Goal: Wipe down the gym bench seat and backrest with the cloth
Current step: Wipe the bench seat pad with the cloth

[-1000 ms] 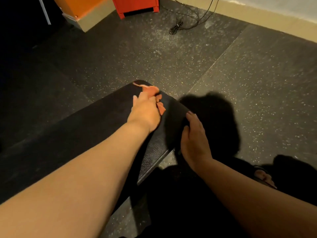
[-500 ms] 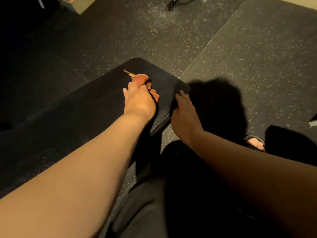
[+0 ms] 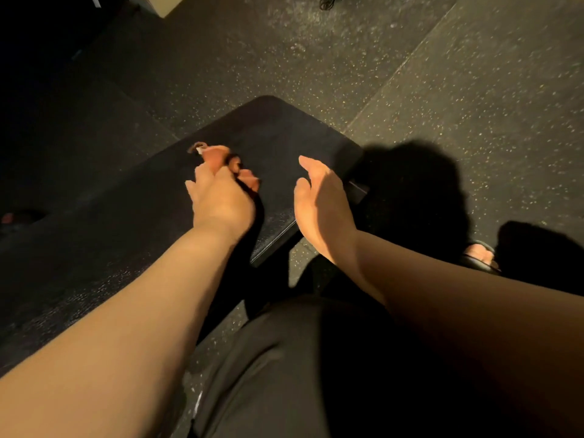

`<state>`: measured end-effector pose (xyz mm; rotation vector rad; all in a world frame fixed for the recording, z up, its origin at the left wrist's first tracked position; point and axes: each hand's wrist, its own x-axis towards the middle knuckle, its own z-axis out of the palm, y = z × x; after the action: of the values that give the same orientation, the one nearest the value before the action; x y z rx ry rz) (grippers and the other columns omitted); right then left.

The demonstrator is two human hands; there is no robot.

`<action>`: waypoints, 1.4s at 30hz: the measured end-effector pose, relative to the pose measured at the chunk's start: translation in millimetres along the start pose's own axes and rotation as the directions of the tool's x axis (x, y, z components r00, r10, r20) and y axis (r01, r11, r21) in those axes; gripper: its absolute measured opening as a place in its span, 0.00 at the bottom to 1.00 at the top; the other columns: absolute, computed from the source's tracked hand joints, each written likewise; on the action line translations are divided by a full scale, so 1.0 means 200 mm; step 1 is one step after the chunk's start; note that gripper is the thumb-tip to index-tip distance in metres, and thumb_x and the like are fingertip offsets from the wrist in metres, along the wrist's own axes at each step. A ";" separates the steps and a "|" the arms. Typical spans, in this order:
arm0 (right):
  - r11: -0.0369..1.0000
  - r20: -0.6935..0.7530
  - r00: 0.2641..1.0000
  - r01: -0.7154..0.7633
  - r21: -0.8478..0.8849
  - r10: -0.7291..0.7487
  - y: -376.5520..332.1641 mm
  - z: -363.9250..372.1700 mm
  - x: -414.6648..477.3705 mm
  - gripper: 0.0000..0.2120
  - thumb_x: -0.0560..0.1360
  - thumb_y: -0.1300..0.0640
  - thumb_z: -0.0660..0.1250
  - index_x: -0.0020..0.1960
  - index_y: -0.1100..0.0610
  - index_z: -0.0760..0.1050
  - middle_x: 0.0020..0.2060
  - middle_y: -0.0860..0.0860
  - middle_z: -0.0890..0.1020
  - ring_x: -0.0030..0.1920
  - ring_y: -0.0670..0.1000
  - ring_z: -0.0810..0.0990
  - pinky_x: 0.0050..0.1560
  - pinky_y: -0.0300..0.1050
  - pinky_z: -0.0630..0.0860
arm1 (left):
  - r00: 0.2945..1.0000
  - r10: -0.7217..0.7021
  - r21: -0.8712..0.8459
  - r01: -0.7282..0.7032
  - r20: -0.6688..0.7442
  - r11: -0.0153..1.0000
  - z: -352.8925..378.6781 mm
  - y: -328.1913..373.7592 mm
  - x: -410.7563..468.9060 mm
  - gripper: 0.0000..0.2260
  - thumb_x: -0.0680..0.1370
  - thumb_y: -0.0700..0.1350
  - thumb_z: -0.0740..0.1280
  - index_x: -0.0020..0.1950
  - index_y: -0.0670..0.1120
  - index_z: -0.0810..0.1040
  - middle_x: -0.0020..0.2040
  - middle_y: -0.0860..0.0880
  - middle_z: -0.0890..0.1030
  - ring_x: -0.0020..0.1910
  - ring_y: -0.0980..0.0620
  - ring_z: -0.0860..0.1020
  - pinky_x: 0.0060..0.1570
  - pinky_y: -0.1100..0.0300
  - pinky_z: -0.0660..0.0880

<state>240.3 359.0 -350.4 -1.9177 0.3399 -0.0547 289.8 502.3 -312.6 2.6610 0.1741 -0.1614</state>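
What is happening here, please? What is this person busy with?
A person is wiping a black gym bench pad with a small orange cloth. The left hand grips the bunched cloth and holds it against the pad, toward its end. The right hand is open with straight fingers over the pad's right edge; I cannot tell if it touches. The bench stands on a speckled rubber floor.

We can read no text, label, brand, number or sign anywhere in this view. The black bench pad (image 3: 278, 131) shows us only its plain surface. A small white bit (image 3: 199, 150) at the edge of the orange cloth (image 3: 218, 153) is too small and blurred for us to read.
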 end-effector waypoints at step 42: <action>0.708 0.206 0.856 0.509 -0.489 -0.474 -0.26 0.34 -0.39 0.20 0.78 0.56 0.55 0.68 0.50 0.71 0.55 0.52 0.81 0.56 0.60 0.77 0.57 0.56 0.75 | 0.936 0.306 0.371 -0.350 0.176 0.860 -0.77 -0.88 -0.71 0.26 0.80 0.51 0.53 0.78 0.45 0.67 0.79 0.48 0.65 0.79 0.49 0.60 0.77 0.48 0.56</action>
<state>191.0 457.8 -317.0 -2.5159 -0.2533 -0.2798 137.2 714.3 -233.8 3.0221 -0.3942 -0.2550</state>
